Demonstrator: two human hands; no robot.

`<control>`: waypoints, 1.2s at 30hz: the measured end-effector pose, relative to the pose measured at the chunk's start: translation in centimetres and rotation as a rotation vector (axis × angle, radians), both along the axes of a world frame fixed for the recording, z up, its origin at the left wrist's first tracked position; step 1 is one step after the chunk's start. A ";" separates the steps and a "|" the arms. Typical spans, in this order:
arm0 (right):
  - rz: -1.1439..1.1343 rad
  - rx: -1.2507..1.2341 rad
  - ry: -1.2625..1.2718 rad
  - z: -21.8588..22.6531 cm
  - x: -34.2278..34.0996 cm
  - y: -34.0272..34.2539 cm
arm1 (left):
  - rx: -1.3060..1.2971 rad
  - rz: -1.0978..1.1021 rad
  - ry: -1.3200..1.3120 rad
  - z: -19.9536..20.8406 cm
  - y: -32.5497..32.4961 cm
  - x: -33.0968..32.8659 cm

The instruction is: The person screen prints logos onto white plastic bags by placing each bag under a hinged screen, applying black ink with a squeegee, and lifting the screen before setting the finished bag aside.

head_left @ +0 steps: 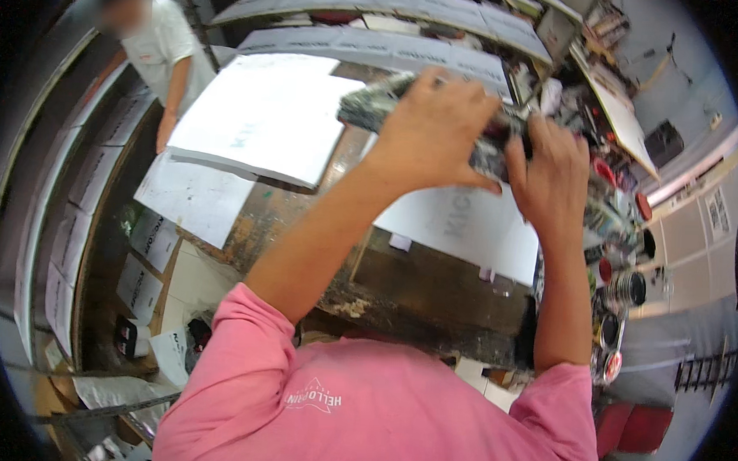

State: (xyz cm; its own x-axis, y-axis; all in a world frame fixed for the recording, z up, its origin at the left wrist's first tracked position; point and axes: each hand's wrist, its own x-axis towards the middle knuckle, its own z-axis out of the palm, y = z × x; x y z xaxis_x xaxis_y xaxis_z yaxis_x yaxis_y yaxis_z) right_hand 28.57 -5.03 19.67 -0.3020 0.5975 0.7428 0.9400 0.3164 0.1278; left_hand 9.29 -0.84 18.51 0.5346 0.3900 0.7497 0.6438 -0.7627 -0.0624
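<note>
My left hand (439, 130) is curled over a long dark object (370, 107) with grey and white stains, its thumb pointing down to the right. The object is blurred, and I cannot make out its kind. My right hand (553, 173) is bent at the object's right end, thumb toward the left hand and fingers curled. Below both hands a white sheet (500, 236) with pale grey print lies on the worn table (279, 218). To the left is a stack of white sheets (267, 111), with another white sheet (197, 198) partly under it.
A person (159, 48) in a white shirt stands at the far left. Racks holding printed sheets (100, 173) run along the left, and more shelves (387, 5) stand at the back. Cans and jars (626, 287) crowd the right side. Small white pieces (400, 242) lie near the sheet's front edge.
</note>
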 end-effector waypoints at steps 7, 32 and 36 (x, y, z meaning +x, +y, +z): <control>0.022 0.044 0.003 2.6 1.3 2.8 | -0.307 0.055 0.028 -14.8 -6.1 -4.0; -0.153 -0.233 0.158 9.3 -0.1 3.3 | -0.644 0.346 -0.704 -15.2 1.6 -0.6; 0.014 0.007 0.074 5.8 2.0 5.1 | -0.743 0.385 -0.980 -16.6 0.6 -5.4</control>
State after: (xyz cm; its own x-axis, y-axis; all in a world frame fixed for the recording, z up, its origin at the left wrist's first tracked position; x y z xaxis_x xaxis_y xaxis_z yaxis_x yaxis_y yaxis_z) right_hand 30.54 0.11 25.47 -0.2547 0.5881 0.7676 0.9424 0.3288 0.0608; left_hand 3.94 -0.29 1.90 -0.3521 0.8862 0.3011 0.3644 -0.1666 0.9162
